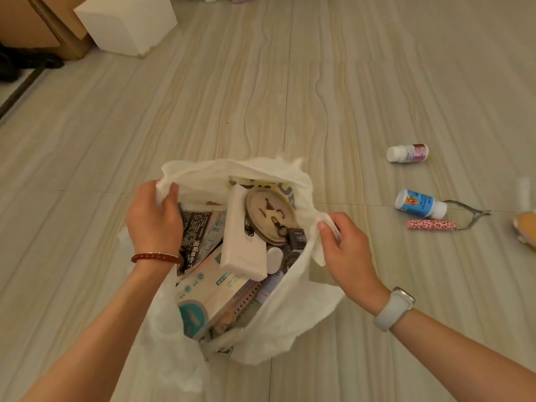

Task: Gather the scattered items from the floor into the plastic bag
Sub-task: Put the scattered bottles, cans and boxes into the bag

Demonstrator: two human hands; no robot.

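Note:
A white plastic bag (293, 317) lies open on the floor in the middle of the head view. My left hand (153, 219) grips its left rim and my right hand (345, 250) grips its right rim, holding the mouth apart. Inside are a white box (243, 242), a round disc with a face (269, 216), a tissue pack (208, 300), a black printed packet (197, 227) and a spiral notebook (246, 300). On the floor to the right lie a white bottle with a pink label (407, 153), a blue-labelled bottle (420, 203), a pink leopard-print tube (430, 224) and metal nippers (470, 216).
A white box (127, 21) and a cardboard carton (37, 24) stand at the far left, with dark cloth (23, 63) beside them. A yellowish round item (526, 230) is cut off by the right edge. Wood-grain floor tiles (290, 97) stretch beyond the bag.

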